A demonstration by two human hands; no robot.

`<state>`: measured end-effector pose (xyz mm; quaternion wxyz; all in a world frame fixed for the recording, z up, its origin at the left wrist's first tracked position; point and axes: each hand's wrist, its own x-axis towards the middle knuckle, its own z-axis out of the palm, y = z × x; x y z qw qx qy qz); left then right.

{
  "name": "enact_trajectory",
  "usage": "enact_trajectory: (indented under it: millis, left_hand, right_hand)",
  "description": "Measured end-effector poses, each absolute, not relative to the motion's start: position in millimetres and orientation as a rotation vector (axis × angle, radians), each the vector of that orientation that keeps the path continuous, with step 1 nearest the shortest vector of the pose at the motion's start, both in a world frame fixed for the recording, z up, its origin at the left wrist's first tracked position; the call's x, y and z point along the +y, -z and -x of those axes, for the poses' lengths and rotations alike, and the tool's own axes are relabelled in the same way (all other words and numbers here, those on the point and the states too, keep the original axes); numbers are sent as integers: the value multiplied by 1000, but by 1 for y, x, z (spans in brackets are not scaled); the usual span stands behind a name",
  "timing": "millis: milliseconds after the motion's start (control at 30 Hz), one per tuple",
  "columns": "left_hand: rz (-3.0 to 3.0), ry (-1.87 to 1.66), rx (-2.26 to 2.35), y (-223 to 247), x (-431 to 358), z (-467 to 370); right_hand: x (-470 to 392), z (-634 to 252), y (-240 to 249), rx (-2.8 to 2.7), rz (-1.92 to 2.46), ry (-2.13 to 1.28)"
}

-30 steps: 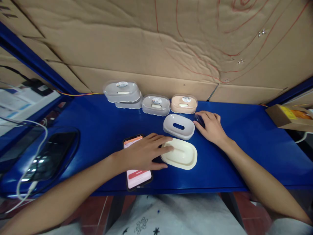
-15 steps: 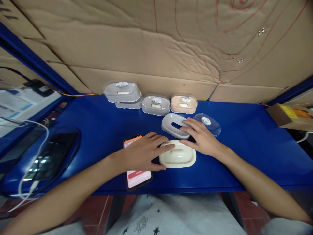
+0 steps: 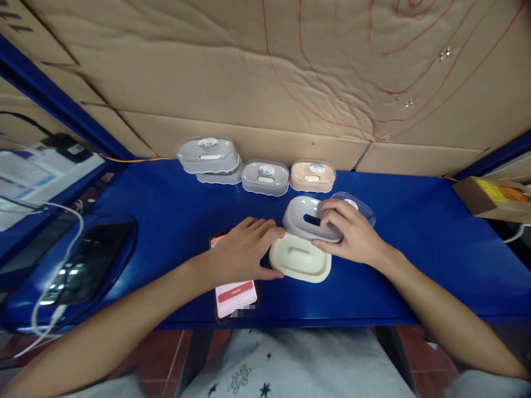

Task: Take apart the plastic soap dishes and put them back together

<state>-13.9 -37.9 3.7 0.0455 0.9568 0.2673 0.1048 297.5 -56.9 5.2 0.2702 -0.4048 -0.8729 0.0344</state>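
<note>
My right hand (image 3: pixel 348 229) grips the right side of a grey oval soap dish tray (image 3: pixel 295 220) with a slot in its middle. This tray is tilted and partly overlaps the far edge of a cream oval dish (image 3: pixel 302 255) with a raised ridge inside. Thumb and fingers of my left hand (image 3: pixel 249 249) close on the cream dish's left rim. Behind my right hand lies a clear plastic lid (image 3: pixel 365 209) with a round sticker, partly covered by the fingers. A lit phone (image 3: pixel 234 298) lies partly under my left hand.
Lidded grey soap dishes (image 3: pixel 265 178), two of them stacked at the left, stand by the cardboard wall (image 3: pixel 249 83) beside a peach one (image 3: pixel 313 177). A dark phone (image 3: pixel 89 265) with cables lies at left on the blue table (image 3: pixel 178 204). A cardboard box (image 3: pixel 492 202) is at right.
The grey tray has moved right and tilted up in my right hand. The cream dish has turned slightly, and my left index finger has drawn back from its middle to the rim.
</note>
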Motion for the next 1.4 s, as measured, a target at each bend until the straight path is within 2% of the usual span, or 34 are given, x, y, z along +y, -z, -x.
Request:
enact_trajectory:
  millis: [133, 433, 800, 1000, 1100, 1400]
  left_hand:
    - [-2903, -401, 910, -3, -36, 16]
    - [-2649, -406, 685, 8, -36, 12]
    - [-2269, -604, 793, -17, -38, 15]
    - [-1436, -536, 702, -12, -35, 13]
    - [-1053, -529, 816, -14, -36, 12]
    - [-913, -499, 766, -13, -33, 6]
  right_hand:
    - [-72, -286, -12, -2467, 1045, -95]
    - [-95, -264, -14, -2648, 1091, -181]
    - [-88, -276, -15, -2612, 861, -35]
    - [-79, -279, -11, -2600, 763, 73]
    - [-80, -278, -10, -2669, 699, 103]
    - [-82, -279, -12, -2543, 932, -276]
